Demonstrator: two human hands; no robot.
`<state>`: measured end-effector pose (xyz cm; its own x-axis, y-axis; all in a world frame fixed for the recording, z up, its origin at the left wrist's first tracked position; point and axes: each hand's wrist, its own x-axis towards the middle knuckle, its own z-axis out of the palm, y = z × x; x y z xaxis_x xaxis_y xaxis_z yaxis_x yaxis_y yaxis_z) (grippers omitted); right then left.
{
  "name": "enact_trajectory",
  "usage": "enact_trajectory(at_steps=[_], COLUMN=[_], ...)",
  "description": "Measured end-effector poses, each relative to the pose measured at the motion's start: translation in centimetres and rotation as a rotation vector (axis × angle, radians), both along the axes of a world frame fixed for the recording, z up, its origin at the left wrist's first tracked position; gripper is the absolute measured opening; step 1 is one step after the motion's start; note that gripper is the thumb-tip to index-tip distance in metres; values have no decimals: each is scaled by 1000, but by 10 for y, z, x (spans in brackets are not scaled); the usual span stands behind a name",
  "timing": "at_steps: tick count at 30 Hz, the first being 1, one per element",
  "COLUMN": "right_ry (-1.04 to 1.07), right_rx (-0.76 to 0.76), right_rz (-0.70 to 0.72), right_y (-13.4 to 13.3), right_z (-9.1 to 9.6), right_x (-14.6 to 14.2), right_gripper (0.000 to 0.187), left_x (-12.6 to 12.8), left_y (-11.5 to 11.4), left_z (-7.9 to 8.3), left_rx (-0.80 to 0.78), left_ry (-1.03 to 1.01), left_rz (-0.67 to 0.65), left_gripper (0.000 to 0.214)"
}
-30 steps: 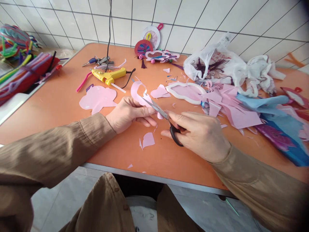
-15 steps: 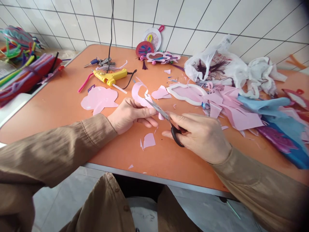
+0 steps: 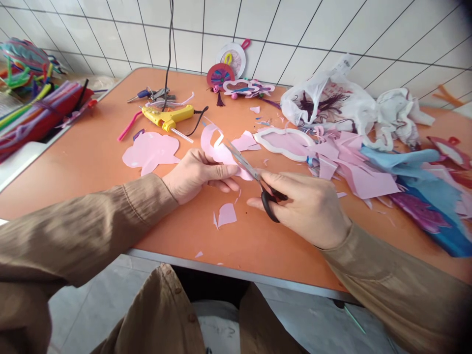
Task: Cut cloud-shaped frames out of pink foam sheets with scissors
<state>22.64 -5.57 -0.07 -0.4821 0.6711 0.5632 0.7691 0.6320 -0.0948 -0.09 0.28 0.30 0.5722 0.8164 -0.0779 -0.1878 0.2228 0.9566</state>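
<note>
My left hand (image 3: pixel 201 176) pinches a curved strip of pink paper (image 3: pixel 222 154) between thumb and fingers, over the middle of the table. A narrow white-looking curl sticks up from the strip's inner edge. My right hand (image 3: pixel 308 204) grips a pair of scissors (image 3: pixel 251 170) by the black handles. Their blades point up and left, just beside the strip's right side; whether they touch the paper is hard to tell. A cut pink cloud-like paper shape (image 3: pixel 153 150) lies left of my left hand. Below the hands is a small pink scrap (image 3: pixel 227 214).
A yellow glue gun (image 3: pixel 167 117) and keys (image 3: pixel 153 94) lie at the back left. A white-rimmed pink shape (image 3: pixel 283 142), a heap of pink paper (image 3: pixel 354 164) and a white plastic bag (image 3: pixel 332 98) fill the right. Pipe cleaners (image 3: pixel 44 113) sit far left. Finished ornaments (image 3: pixel 224 71) lean against the tiles.
The scissors have drawn slightly to the right, off the strip's middle, and their blades look a little more parted. The white curl on the strip shows more fully. My left hand has barely moved.
</note>
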Motion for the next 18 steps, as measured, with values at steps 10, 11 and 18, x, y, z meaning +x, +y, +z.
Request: enact_trajectory(at_steps=[10,11,18], right_ry=[611,698,1170], right_rx=[-545,-621,-841], right_rz=[-38,-28,-37], right_y=[4,5,16], right_z=[4,5,-7], right_x=[-7,-7,-10], right_gripper=[55,58,53], left_x=[2,2,7], left_y=[1,1,-5], left_z=[-2,-3,-5], left_rx=[-14,-11,24], left_ry=[-15,-14,-26], left_rz=[104,122,36], left_gripper=[29,28,30])
